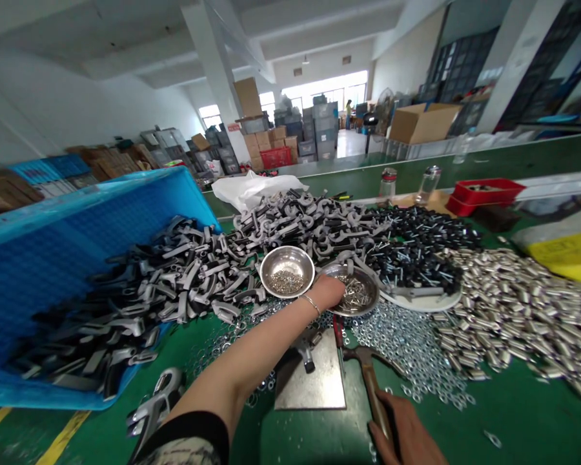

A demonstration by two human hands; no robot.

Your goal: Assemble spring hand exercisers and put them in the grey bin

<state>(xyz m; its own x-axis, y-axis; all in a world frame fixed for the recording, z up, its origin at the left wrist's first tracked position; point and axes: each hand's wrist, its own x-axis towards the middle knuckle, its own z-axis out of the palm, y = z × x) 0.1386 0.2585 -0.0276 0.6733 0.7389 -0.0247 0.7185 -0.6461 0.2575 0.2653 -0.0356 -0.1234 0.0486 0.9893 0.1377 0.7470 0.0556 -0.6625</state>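
Note:
My left hand (330, 292) reaches across into a steel bowl (374, 303) of small metal pins (356, 296). Its fingers are curled down among the pins; whatever they pinch is hidden. At the lower right my right hand (407, 429) is closed around the wooden handle of a hammer (369, 371), whose head rests near a steel plate (336, 378). On that plate, partly behind my left forearm, lies a grey and black clamp-like part (306, 355). Another steel bowl (266, 265), holding small metal pieces, stands left of the pin bowl. A red-handled tool (337, 329) lies beyond the plate.
A blue crate (184, 187) at left spills grey and black parts (188, 271). More parts (310, 219) are heaped behind the bowls. Black pieces with metal pins (421, 252), loose nuts (416, 361) and metal cylinders (513, 310) spread rightward. A red tray (465, 200) stands behind.

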